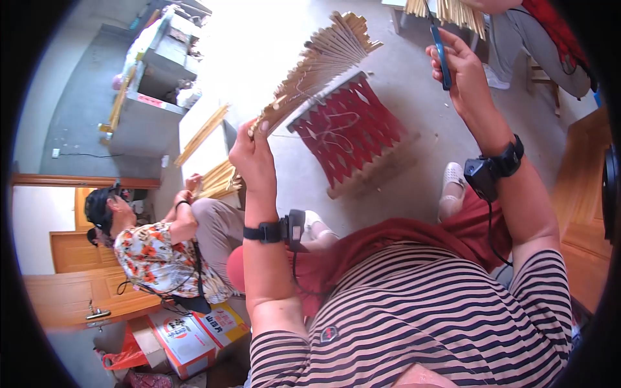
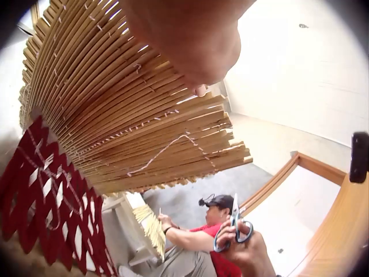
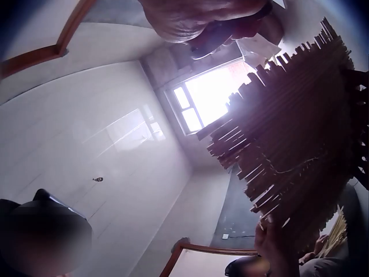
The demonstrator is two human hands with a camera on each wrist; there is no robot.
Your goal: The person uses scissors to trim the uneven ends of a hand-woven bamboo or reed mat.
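Observation:
In the head view my left hand (image 1: 253,155) grips one end of a fan-shaped mat of bamboo strips (image 1: 326,61), stitched across with pale string. From the strips' inner edge hangs a dark red panel (image 1: 349,126) cut into zigzag, lattice-like openings, with loose white string over it. The left wrist view shows the strips (image 2: 115,109) spread wide under the left hand. Off to the right, my right hand (image 1: 467,77) holds scissors with blue handles (image 1: 441,58), apart from the mat. In the left wrist view the scissors' blades (image 2: 235,206) point upward.
At left a seated person in a flowered shirt (image 1: 155,255) works beside bundled strips (image 1: 217,181) on a white table. Another seated person (image 1: 524,52) is at top right, near more strips (image 1: 462,16). A printed carton (image 1: 187,339) stands lower left; a wooden door (image 1: 585,200) is at right.

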